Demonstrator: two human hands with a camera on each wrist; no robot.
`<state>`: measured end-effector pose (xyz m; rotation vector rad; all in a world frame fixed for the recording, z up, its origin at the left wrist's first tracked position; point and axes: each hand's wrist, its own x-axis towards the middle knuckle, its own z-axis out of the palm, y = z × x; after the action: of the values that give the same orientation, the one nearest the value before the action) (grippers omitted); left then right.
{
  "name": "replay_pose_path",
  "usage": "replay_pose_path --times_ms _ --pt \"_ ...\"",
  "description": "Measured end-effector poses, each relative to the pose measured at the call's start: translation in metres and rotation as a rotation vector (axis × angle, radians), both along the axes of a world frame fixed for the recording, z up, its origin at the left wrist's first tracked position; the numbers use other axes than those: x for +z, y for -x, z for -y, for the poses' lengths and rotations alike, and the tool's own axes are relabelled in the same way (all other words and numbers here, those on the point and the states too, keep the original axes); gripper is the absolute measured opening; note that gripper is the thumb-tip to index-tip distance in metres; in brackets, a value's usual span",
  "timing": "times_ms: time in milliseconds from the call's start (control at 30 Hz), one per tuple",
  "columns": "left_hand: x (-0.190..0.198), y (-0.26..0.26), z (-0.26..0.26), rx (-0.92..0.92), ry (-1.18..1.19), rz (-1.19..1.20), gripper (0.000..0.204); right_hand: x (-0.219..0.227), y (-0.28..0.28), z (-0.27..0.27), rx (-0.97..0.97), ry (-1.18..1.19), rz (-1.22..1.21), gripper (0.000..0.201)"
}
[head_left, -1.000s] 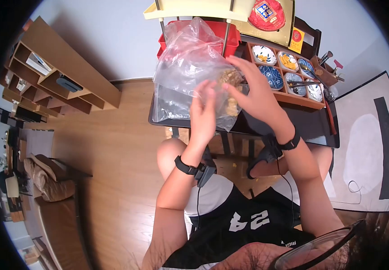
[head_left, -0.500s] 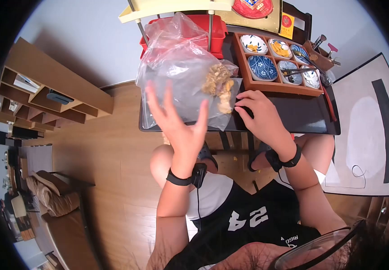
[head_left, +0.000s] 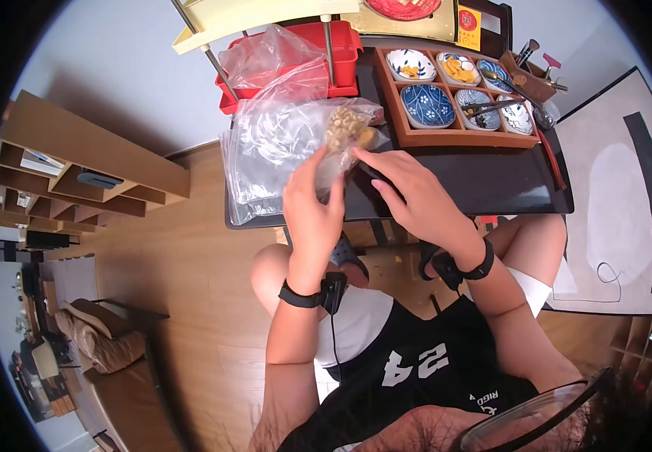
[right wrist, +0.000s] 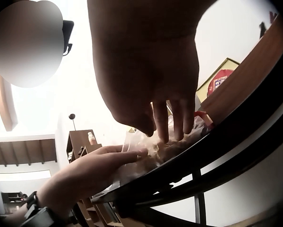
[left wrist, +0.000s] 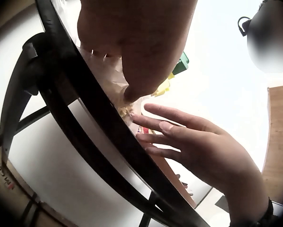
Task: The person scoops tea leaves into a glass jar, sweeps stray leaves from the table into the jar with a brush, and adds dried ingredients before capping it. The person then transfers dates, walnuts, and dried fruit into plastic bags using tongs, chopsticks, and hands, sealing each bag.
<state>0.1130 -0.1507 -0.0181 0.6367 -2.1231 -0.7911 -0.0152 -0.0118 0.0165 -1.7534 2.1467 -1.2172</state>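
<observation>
A clear plastic bag (head_left: 272,143) lies crumpled on the dark table. Knobbly, yellow-brown dried pieces (head_left: 346,126) are bunched inside its right end. My left hand (head_left: 312,215) holds that end, a fold of plastic showing between thumb and fingers. From the right, my right hand (head_left: 422,197) reaches in with its index fingertip at the bag beside the pieces and its thumb spread away. In the right wrist view, the right hand's fingers (right wrist: 162,125) point down onto the bag, fairly straight, close to the left hand (right wrist: 98,163).
A wooden compartment tray (head_left: 465,140) with several patterned bowls stands behind my right hand, some holding orange-yellow pieces. Tongs (head_left: 495,108) lie across its bowls. Behind the bag are a red bin (head_left: 345,53) and a cream rack (head_left: 266,26). The table's front edge (head_left: 386,219) is near my wrists.
My left hand, spread over the bag half a second ago, has moved right to the filled end and taken hold. The pieces are bunched tighter, and my right hand has come to them.
</observation>
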Motion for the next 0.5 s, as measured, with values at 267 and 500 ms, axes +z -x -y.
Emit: replay_pose_path --times_ms 267,500 --pt "0.001 0.002 0.003 0.047 0.06 -0.098 0.032 -0.007 0.011 -0.026 0.052 -0.016 -0.098 0.039" --pt "0.015 0.004 -0.02 0.064 0.06 0.014 0.052 0.04 0.078 -0.08 -0.126 0.015 -0.212 0.03"
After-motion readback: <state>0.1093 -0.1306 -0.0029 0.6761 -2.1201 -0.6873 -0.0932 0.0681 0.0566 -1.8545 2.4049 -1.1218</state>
